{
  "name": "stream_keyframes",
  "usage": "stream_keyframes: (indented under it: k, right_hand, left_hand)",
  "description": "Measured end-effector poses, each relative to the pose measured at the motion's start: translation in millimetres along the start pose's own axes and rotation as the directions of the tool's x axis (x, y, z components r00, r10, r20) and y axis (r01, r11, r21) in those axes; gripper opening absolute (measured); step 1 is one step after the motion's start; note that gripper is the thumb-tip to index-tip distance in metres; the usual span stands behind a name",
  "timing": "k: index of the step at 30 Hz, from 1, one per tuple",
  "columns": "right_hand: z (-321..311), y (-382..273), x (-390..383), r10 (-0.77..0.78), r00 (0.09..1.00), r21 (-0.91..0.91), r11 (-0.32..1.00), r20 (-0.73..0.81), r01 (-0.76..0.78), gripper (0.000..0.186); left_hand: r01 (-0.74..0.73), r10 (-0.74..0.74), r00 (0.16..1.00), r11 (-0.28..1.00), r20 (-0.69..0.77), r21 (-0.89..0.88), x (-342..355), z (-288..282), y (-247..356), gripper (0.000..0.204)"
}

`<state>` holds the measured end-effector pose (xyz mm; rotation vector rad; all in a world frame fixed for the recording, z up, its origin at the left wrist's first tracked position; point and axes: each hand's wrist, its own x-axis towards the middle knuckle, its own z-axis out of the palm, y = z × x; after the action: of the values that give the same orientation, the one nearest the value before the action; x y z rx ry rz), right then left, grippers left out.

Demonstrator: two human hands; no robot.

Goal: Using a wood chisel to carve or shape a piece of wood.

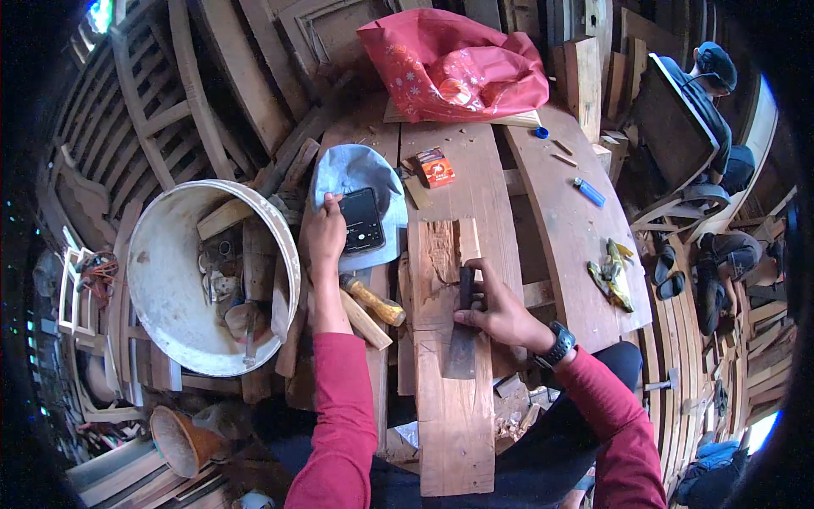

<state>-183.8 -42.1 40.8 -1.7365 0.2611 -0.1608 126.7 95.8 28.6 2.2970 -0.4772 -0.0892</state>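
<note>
My left hand (326, 229) is closed on the left edge of a black phone (363, 222) with a lit screen, lying on a light blue cloth (348, 165). My right hand (496, 310) grips a dark flat-bladed tool (459, 356) over a wooden plank (454, 441), whose far end has a rough, split patch (443, 250). Just below the phone lie a yellow wooden handle (373, 299) and a pale wood offcut (363, 321). Behind the plank is a small orange-red box (434, 168).
A white bucket of tools and scraps (153, 280) stands left. The plank bench (568, 280) carries a red bag (390, 59), blue lighter (588, 192), blue cap (541, 132) and yellow-green peel (610, 284). Another person (721, 127) is at right among stacked timber.
</note>
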Motion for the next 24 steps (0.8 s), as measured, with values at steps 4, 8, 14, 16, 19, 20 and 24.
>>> stream_keyframes:
  k: [4, 8, 14, 16, 19, 20, 24]
  right_hand:
    - [-0.3, -0.8, 0.3, -0.002, 1.0, -0.023, 1.0, 0.009, 0.002, 0.069]
    - [-2.0, 4.9, -0.1, -0.011, 1.0, -0.02, 1.0, 0.012, 0.011, 0.069]
    - [0.4, 1.0, 0.2, -0.002, 1.0, -0.002, 1.0, 0.001, 0.002, 0.07]
    - [1.1, 4.9, 0.8, -0.017, 1.0, -0.009, 1.0, -0.005, 0.017, 0.07]
    - [0.2, 5.1, 1.1, -0.007, 1.0, -0.02, 1.0, -0.002, 0.007, 0.07]
    - [-0.1, 4.8, 1.2, 0.019, 1.0, -0.023, 1.0, 0.006, -0.018, 0.07]
    - [0.1, 6.7, 0.7, -0.038, 0.999, -0.038, 0.999, -0.01, 0.037, 0.07]
  left_hand:
    - [-0.01, 0.009, 1.0, 0.999, -0.017, -0.034, 0.5, -2.1, -2.4, 0.063]
    - [0.009, -0.009, 1.0, 0.999, 0.014, -0.04, 1.3, 0.5, -0.9, 0.062]
    - [0.025, -0.023, 0.999, 0.998, 0.041, -0.051, -0.2, -3.3, 1.7, 0.062]
    - [0.016, -0.013, 0.999, 0.997, 0.03, -0.079, -0.4, -4.0, 1.7, 0.062]
    - [0.02, -0.018, 0.999, 0.997, 0.029, -0.08, -1.7, -5.4, 3.1, 0.061]
    - [0.037, -0.034, 0.999, 0.996, 0.035, -0.087, -2.0, -5.7, 3.9, 0.06]
    - [0.053, -0.049, 0.998, 0.988, 0.03, -0.144, -4.8, -4.8, 8.4, 0.06]
